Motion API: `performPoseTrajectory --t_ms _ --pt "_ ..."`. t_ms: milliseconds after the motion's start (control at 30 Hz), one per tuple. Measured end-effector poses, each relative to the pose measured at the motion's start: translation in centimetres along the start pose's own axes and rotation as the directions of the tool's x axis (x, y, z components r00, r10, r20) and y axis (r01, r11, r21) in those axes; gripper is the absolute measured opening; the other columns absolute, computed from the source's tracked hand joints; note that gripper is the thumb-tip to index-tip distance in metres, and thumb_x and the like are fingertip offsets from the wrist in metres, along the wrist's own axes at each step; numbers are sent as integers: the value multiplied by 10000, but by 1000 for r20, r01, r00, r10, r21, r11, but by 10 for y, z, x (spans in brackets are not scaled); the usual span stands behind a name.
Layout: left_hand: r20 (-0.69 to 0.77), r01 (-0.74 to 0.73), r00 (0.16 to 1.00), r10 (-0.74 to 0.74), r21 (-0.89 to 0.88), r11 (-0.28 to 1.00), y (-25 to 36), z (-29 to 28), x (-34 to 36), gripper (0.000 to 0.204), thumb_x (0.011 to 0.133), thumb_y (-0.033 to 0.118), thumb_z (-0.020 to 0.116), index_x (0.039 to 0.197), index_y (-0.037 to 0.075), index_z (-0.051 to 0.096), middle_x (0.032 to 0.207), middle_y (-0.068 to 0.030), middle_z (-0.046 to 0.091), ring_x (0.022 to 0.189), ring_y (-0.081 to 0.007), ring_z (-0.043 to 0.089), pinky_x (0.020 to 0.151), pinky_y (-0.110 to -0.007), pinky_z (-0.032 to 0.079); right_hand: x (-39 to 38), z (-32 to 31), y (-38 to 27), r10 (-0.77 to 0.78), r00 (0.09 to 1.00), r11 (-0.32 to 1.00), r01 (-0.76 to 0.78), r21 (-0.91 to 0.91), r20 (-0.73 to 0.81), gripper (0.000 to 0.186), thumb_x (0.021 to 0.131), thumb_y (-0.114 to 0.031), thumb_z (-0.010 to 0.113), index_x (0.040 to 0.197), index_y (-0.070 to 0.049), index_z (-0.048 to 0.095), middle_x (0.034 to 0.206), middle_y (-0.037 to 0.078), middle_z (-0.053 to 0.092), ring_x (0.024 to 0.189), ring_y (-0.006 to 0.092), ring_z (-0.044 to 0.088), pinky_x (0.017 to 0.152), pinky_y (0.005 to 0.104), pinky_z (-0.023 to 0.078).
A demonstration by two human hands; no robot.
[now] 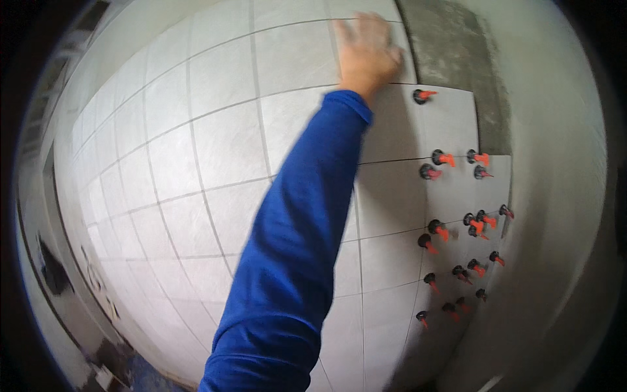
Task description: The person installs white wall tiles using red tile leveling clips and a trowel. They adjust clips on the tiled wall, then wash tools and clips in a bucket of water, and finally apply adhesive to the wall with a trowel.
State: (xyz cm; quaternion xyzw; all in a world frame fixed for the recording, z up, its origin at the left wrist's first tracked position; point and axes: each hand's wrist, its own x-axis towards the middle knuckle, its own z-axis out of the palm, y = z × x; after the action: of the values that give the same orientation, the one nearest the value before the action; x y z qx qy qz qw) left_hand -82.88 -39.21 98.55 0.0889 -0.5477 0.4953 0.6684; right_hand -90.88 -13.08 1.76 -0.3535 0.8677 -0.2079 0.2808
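My left hand [369, 57] is raised high, at the end of a blue sleeve [287, 248] that crosses the picture from the lower edge. Its fingers are spread, slightly blurred, and no object shows in them. Beneath the palm is a pale grey wall tile [403, 62] in the upper row, near that tile's right edge. Whether the palm presses on it or hovers just off it is hard to tell. The closest tile levelling clip [423, 96], with a black round base and red-orange handle, sits below and right of the hand. My right hand is out of the picture.
Several more levelling clips [441, 158] stick out from the joints down the right side. Bare grey mortar [450, 52] shows beyond the upper tiles, beside a plain side wall [555, 196]. At far left are a door frame [62, 196] and a dark hanging object [52, 266].
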Motion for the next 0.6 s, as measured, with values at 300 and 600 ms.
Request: performPoseTrajectory --t_ms 300,600 --pt "161 -80 983 86 -48 996 -95 -105 -141 672 1037 555 441 1591 182 365 1667 -69 309 1561 -284 215 1270 -537 112 -15 67 16 -82 993 997 83 -4 88 533 909 -539 619 998 -33 756 1067 228 716 988 399 692 829 498 537" --pt "323 455 779 -537 300 839 -67 -220 -312 725 1053 499 383 1593 21 305 1661 -269 209 1556 -460 105 1219 -654 41 -49 96 -21 -129 935 991 108 81 331 558 907 -557 633 1007 -21 752 1134 264 698 1038 435 674 860 521 532"
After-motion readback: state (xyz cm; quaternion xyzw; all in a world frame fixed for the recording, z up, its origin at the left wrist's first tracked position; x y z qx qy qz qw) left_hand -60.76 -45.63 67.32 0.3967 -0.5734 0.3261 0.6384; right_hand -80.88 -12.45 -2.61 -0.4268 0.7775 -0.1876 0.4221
